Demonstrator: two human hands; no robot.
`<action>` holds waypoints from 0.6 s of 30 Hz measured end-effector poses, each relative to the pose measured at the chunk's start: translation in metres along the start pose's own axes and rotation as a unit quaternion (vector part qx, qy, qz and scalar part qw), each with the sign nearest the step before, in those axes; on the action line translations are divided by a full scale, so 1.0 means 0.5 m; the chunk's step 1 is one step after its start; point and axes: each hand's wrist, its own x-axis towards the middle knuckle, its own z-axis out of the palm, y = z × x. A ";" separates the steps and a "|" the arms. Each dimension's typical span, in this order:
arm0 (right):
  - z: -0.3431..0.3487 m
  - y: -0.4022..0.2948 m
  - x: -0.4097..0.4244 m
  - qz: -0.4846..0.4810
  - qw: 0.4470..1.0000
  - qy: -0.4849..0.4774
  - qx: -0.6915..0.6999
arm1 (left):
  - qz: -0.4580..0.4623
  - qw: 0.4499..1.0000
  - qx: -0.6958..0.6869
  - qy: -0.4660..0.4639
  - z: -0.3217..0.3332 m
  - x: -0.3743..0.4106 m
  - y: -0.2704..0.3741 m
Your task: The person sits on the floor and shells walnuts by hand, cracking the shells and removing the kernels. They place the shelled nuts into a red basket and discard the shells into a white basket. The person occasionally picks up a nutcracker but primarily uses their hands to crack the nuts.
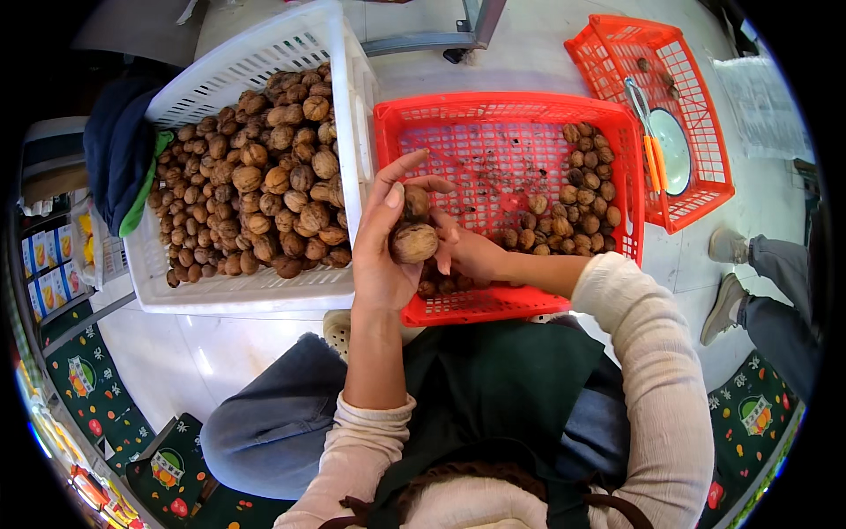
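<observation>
My left hand (386, 254) is raised over the near left part of a red plastic basket (502, 99), its fingers curled around walnuts (414, 243). Just to the right, my right hand (466, 251) reaches across with fingers bent close to those walnuts; whether it holds anything is unclear. Inside the red basket, more walnuts (575, 218) lie heaped along the right and near sides, with dark bits of debris on the mesh bottom. A white plastic crate (238, 297) on the left holds a large pile of walnuts (264, 178).
A second red basket (700, 132) at the upper right bears orange-handled pliers (651, 155) and a pale round dish (671, 152). Dark blue cloth (119, 145) hangs over the crate's left side. A metal frame leg (486, 26) stands behind. Another person's shoes (724, 297) are at the right.
</observation>
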 end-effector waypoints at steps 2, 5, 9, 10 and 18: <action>-0.050 -0.030 0.016 0.081 0.986 0.003 0.143 | 0.004 1.000 -0.002 0.023 -0.005 -0.002 0.004; -0.163 -0.080 0.017 0.247 0.787 -0.018 0.566 | 0.015 0.999 0.021 0.044 -0.014 -0.005 0.004; -0.260 -0.115 -0.020 0.163 0.668 0.009 0.726 | -0.019 0.964 0.255 0.068 -0.014 -0.003 -0.013; -0.273 -0.135 -0.024 0.151 0.668 0.022 0.728 | 0.090 0.913 0.397 0.039 -0.022 0.005 -0.023; -0.296 -0.212 -0.029 0.123 0.680 -0.004 0.723 | 0.157 0.852 0.499 0.007 0.002 -0.002 -0.039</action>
